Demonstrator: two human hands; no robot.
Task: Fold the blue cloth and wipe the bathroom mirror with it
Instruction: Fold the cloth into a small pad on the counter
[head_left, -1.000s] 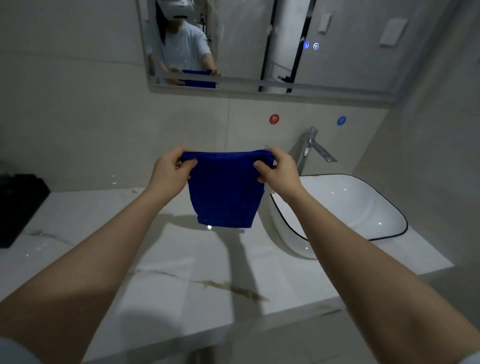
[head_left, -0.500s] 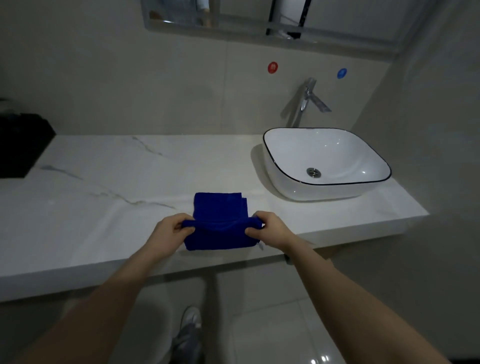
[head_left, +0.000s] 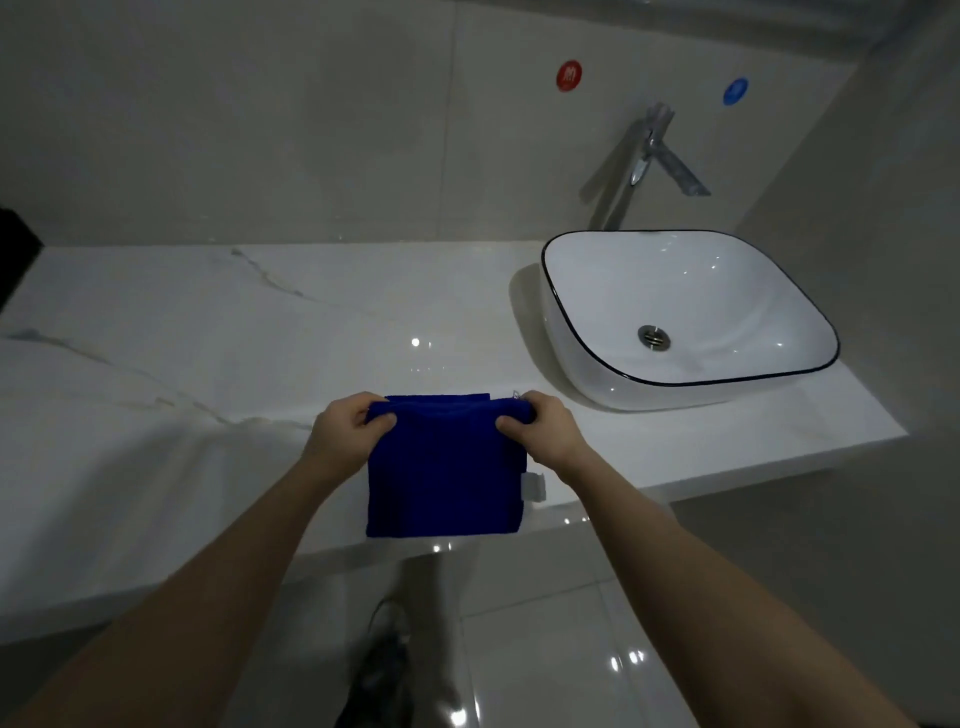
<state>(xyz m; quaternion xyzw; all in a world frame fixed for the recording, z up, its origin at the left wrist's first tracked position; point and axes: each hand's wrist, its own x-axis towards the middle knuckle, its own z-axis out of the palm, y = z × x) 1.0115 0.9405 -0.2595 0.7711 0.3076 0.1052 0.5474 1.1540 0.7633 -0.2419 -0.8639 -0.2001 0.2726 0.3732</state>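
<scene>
The blue cloth (head_left: 444, 470) lies folded on the white marble counter (head_left: 218, 353), near its front edge. A white label sticks out at its right side. My left hand (head_left: 348, 428) pinches the cloth's far left corner. My right hand (head_left: 537, 428) pinches the far right corner. The far edge shows a doubled layer between my hands. The mirror is out of view above the frame.
A white basin with a black rim (head_left: 685, 312) stands on the counter to the right, with a chrome tap (head_left: 647, 156) behind it. Red (head_left: 569, 76) and blue (head_left: 735, 91) round stickers mark the wall. A dark object (head_left: 15, 249) sits at the far left. Glossy floor tiles lie below.
The cloth came down from in front of the mirror onto the counter. Both hands carried the held edge away from me over the lying part. My view dropped from the mirror to the counter.
</scene>
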